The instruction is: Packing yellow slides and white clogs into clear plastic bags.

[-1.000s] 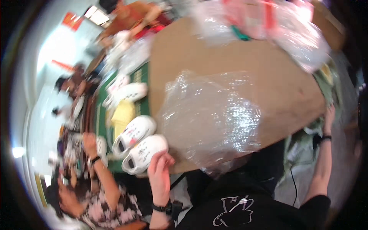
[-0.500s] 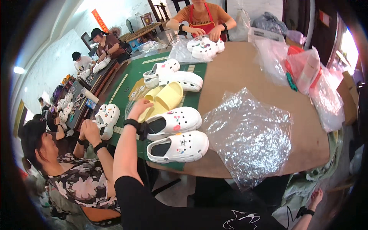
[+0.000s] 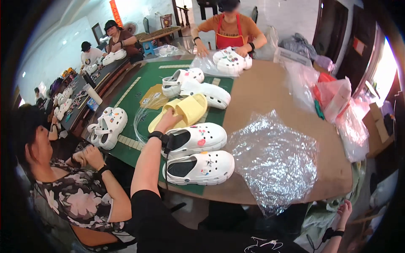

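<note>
A pair of yellow slides [image 3: 195, 110] lies mid-table, partly overlapping. My left hand [image 3: 168, 121] reaches over the nearer slide, its fingers curled at the footbed beside the strap; the fingertips are partly hidden. Just below my wrist stand two white clogs with charms, one clog [image 3: 206, 139] behind the other clog [image 3: 211, 166]. Beyond the slides are more white clogs, one upright [image 3: 175, 86] and one on its side [image 3: 211, 96]. Off the table at the lower right, my right hand [image 3: 345, 211] is raised with fingers apart and holds nothing.
A crinkled clear plastic bag [image 3: 276, 164] covers the brown board's near part. Pink and red bags [image 3: 337, 101] hang at the right edge. A co-worker in a red apron [image 3: 230, 36] handles white clogs opposite; another person [image 3: 84, 194] sits close on my left beside white clogs [image 3: 110, 128].
My left hand has moved from the slides' left edge onto the nearer slide. Across the table, the co-worker's hand has shifted from the clogs toward a plastic bag. The whole view has shifted slightly.
</note>
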`<state>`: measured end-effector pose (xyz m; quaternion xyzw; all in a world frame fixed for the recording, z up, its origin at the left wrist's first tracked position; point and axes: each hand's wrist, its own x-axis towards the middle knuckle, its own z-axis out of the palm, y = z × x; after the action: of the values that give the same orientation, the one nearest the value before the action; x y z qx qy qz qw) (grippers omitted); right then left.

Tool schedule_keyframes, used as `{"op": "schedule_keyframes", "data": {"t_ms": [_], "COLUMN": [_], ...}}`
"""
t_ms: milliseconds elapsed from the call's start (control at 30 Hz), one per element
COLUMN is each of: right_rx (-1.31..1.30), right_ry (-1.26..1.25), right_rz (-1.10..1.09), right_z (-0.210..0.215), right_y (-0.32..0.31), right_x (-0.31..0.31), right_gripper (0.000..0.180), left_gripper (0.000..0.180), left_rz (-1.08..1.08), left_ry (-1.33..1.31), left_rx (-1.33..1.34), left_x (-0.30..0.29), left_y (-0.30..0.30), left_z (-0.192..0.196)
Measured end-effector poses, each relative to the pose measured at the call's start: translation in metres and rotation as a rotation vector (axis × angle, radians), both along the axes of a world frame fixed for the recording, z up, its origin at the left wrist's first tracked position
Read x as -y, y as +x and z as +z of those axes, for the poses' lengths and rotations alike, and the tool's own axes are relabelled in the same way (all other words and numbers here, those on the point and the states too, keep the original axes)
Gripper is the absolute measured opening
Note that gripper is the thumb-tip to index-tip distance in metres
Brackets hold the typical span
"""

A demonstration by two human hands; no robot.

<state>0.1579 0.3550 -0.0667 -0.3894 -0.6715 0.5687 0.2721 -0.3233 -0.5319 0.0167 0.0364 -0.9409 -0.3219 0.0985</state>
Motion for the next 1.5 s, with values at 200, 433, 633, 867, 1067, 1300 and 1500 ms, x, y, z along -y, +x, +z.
{"op": "schedule_keyframes", "data": {"t_ms": [200, 433, 633, 867, 1067, 1300, 1500], "right_rx": [0.079, -0.025, -0.182, -0.381, -0.115, -0.166, 0.059], "right_ry": [0.333, 0.514, 0.319, -0.057, 0.346, 0.601, 0.999], "right_rz": [0.363, 0.389, 0.769, 0.772, 0.661, 0.677, 0.703], "right_z": [0.086, 0.132, 0.193, 0.16, 0.093, 0.114, 0.109], "right_y": [-0.067, -0.09, -0.158, -0.158, -0.19, -0.159, -0.201], "right_x": [0.096, 0.142, 0.292, 0.338, 0.271, 0.305, 0.356], "right_gripper": [0.016, 0.017, 0.034, 0.066, 0.045, 0.035, 0.042], "left_gripper": [0.048, 0.036, 0.025, 0.041, 0.045, 0.036, 0.048], "left_rz": [0.221, 0.282, -0.257, -0.337, -0.493, -0.345, -0.427], "left_ry": [0.047, 0.19, 0.35, 0.629, 0.887, 0.429, 0.261], "left_rx": [-0.201, -0.718, -0.305, -0.041, 0.264, -0.036, -0.17], "left_x": [0.014, -0.028, -0.218, -0.364, -0.378, -0.31, -0.315], "left_y": [0.016, 0.053, 0.185, 0.264, 0.273, 0.271, 0.275], "left_z": [0.013, 0.132, 0.157, 0.049, 0.017, 0.008, -0.032]}}
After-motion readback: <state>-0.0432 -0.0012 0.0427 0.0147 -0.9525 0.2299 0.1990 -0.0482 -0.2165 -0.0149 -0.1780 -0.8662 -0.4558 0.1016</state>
